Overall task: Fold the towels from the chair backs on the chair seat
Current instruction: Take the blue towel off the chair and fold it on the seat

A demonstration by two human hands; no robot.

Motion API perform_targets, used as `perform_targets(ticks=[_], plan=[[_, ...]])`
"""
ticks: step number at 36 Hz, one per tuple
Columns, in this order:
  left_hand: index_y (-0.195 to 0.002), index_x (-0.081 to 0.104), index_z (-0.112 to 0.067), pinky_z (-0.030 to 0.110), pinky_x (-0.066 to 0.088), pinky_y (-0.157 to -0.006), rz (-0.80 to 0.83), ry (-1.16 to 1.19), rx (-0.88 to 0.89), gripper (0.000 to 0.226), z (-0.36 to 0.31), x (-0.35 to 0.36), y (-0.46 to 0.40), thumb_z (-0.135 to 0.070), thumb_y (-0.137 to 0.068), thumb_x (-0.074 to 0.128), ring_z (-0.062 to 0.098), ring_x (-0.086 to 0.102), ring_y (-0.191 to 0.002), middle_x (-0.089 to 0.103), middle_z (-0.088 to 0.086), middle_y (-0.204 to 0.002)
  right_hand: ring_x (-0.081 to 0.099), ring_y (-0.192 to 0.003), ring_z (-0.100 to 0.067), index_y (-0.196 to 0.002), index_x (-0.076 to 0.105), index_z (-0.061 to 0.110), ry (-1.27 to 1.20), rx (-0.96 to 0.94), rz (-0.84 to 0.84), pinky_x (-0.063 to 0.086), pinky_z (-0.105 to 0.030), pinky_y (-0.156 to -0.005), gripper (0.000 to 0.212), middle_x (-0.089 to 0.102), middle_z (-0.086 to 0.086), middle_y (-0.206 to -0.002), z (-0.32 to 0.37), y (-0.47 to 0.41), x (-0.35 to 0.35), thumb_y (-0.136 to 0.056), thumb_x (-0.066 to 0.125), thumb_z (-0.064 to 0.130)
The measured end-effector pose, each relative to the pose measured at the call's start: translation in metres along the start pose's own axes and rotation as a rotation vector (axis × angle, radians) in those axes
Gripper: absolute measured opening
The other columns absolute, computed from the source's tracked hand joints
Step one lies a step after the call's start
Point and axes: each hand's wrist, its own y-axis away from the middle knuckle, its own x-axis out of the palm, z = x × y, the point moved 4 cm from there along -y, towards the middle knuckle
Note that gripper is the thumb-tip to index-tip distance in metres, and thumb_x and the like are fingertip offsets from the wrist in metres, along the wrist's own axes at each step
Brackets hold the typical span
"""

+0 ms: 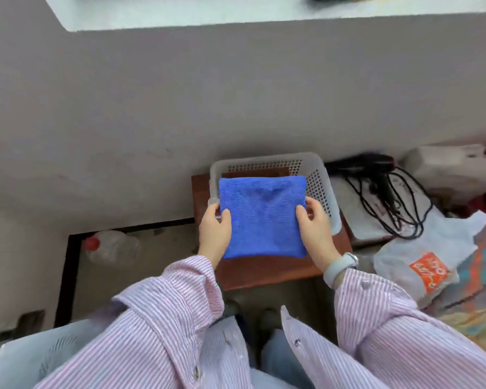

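A blue towel [263,217], folded into a flat square, is held level above a reddish-brown wooden seat [264,272]. My left hand [215,234] grips its left edge, thumb on top. My right hand [313,223] grips the right edge the same way, thumb on top and fingers under. The towel's far half hangs over a white perforated plastic basket [317,186] that stands on the back of the seat. No chair back shows in this view.
A grey wall rises behind the seat. To the right lie a black hair dryer with tangled cords [382,189], a white plastic bag with an orange logo [427,265] and patterned cloth. A clear bottle with a red cap [107,245] lies left, a fan [54,357] bottom left.
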Motion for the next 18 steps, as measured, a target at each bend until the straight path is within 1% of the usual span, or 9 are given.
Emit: perform_targets(ticks=[3, 5, 6, 9, 11, 13, 15, 16, 18], plan=[[-0.119, 0.052, -0.013, 0.035, 0.047, -0.087, 0.005, -0.021, -0.035, 0.027, 0.0, 0.014, -0.032, -0.022, -0.095, 0.041, 0.019, 0.058, -0.094, 0.061, 0.004, -0.108, 0.056, -0.088, -0.01, -0.107, 0.05, 0.021, 0.017, -0.017, 0.022, 0.044, -0.022, -0.075, 0.016, 0.057, 0.004, -0.101, -0.001, -0.036, 0.006, -0.094, 0.043, 0.014], [-0.115, 0.053, -0.015, 0.041, 0.048, -0.09, -0.008, -0.051, -0.044, 0.025, 0.004, 0.022, -0.048, -0.024, -0.095, 0.039, 0.023, 0.057, -0.1, 0.06, 0.006, -0.113, 0.055, -0.083, -0.005, -0.108, 0.051, 0.02, 0.036, -0.018, 0.064, 0.044, -0.012, -0.068, 0.017, 0.057, 0.006, -0.097, -0.007, -0.056, 0.012, -0.095, 0.042, 0.014], [-0.113, 0.053, -0.016, 0.042, 0.048, -0.09, -0.018, -0.078, -0.047, 0.024, 0.007, 0.026, -0.055, -0.025, -0.095, 0.039, 0.025, 0.058, -0.101, 0.06, 0.007, -0.112, 0.056, -0.083, -0.004, -0.111, 0.051, 0.019, 0.045, -0.009, 0.092, 0.044, -0.011, -0.068, 0.019, 0.058, 0.006, -0.097, -0.011, -0.066, 0.015, -0.095, 0.042, 0.014], [-0.108, 0.055, -0.013, 0.041, 0.049, -0.082, -0.043, -0.194, -0.055, 0.023, 0.016, 0.032, -0.069, -0.023, -0.094, 0.04, 0.03, 0.059, -0.096, 0.062, 0.01, -0.105, 0.058, -0.098, -0.014, -0.121, 0.051, 0.015, 0.075, 0.036, 0.167, 0.047, -0.028, -0.082, 0.027, 0.059, 0.001, -0.108, -0.03, -0.089, 0.025, -0.095, 0.042, 0.016], [-0.105, 0.056, -0.013, 0.04, 0.05, -0.078, -0.065, -0.271, -0.063, 0.022, 0.018, 0.035, -0.073, -0.024, -0.093, 0.041, 0.03, 0.059, -0.093, 0.062, 0.009, -0.102, 0.057, -0.102, -0.018, -0.121, 0.052, 0.011, 0.102, 0.078, 0.197, 0.045, -0.029, -0.083, 0.028, 0.059, -0.002, -0.11, -0.042, -0.102, 0.026, -0.095, 0.043, 0.013], [-0.11, 0.053, -0.012, 0.04, 0.049, -0.078, -0.12, -0.37, -0.081, 0.024, 0.014, 0.036, -0.073, -0.024, -0.092, 0.044, 0.031, 0.057, -0.097, 0.059, 0.01, -0.107, 0.058, -0.104, -0.022, -0.12, 0.053, 0.01, 0.116, 0.136, 0.259, 0.047, -0.032, -0.084, 0.028, 0.06, -0.003, -0.108, -0.05, -0.11, 0.026, -0.094, 0.044, 0.013], [-0.124, 0.046, -0.01, 0.04, 0.044, -0.082, -0.215, -0.51, -0.071, 0.037, 0.007, 0.036, -0.069, -0.021, -0.089, 0.049, 0.031, 0.05, -0.108, 0.05, 0.011, -0.122, 0.057, -0.109, -0.023, -0.124, 0.05, 0.011, 0.1, 0.139, 0.298, 0.048, -0.037, -0.091, 0.032, 0.058, -0.003, -0.112, -0.05, -0.112, 0.023, -0.092, 0.049, 0.014], [-0.13, 0.042, -0.009, 0.041, 0.042, -0.086, -0.273, -0.565, -0.039, 0.045, 0.002, 0.036, -0.066, -0.018, -0.087, 0.051, 0.031, 0.045, -0.114, 0.045, 0.011, -0.128, 0.053, -0.113, -0.021, -0.128, 0.046, 0.012, 0.108, 0.112, 0.27, 0.045, -0.037, -0.097, 0.038, 0.054, -0.004, -0.12, -0.049, -0.113, 0.021, -0.091, 0.052, 0.016], [-0.134, 0.039, -0.009, 0.042, 0.038, -0.094, -0.358, -0.612, 0.102, 0.053, -0.008, 0.039, -0.062, -0.012, -0.084, 0.054, 0.031, 0.038, -0.121, 0.041, 0.012, -0.135, 0.043, -0.121, -0.02, -0.133, 0.04, 0.012, 0.219, -0.01, 0.128, 0.035, -0.033, -0.105, 0.045, 0.043, -0.008, -0.132, -0.04, -0.112, 0.012, -0.09, 0.052, 0.02]])
